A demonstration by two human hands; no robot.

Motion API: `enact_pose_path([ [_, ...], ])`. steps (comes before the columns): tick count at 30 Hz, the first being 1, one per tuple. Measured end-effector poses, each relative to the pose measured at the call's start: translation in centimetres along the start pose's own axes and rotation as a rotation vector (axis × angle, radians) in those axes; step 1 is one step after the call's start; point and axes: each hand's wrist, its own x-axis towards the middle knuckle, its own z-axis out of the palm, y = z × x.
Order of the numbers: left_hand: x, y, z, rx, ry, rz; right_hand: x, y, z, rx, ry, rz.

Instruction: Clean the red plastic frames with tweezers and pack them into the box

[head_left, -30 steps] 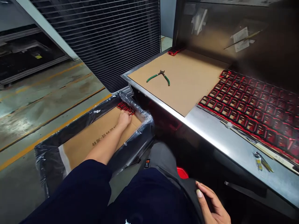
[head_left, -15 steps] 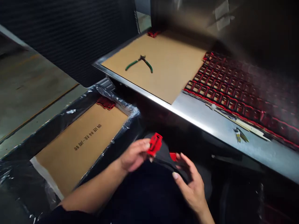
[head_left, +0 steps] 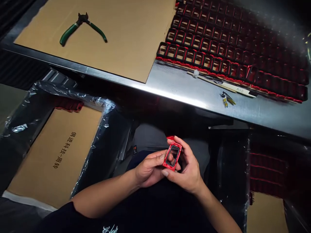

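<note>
A small red rectangular frame [head_left: 178,147] with a black inner rim and an open middle is held over my lap. My left hand [head_left: 152,166] pinches its left side between thumb and fingers. On its right, my right hand [head_left: 189,168] grips the frame with the thumb at the lower edge and fingers behind. Another bit of red [head_left: 170,138] shows by the right fingertips; whether it is a second piece I cannot tell.
Green-handled cutters [head_left: 83,19] lie on cardboard [head_left: 126,42] on the metal table [head_left: 170,82]. Rows of red-black frames [head_left: 189,56], a stick and a small clipper [head_left: 227,99] are at right. Plastic-lined boxes [head_left: 85,161] flank my lap.
My hands have come together, and both now hold the red frame, which has turned to show its opening. The view has shifted right and down, bringing the right-hand box into sight.
</note>
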Motion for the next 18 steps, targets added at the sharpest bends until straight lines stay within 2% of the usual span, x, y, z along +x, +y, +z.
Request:
enact_pose_path([
  [6, 0.2, -0.5, -0.6, -0.018, -0.05, 0.001, 0.6, -1.6, 0.0, -0.188, 0.039, 0.011],
  [13, 0.3, -0.5, -0.8, -0.031, -0.027, -0.009, 0.9, -1.5, 0.2, -0.231, 0.059, 0.062],
  [18, 0.3, -0.5, -1.0, -0.035, -0.051, -0.007, 1.0, -1.5, 0.2, -0.234, 0.047, 0.083],
])
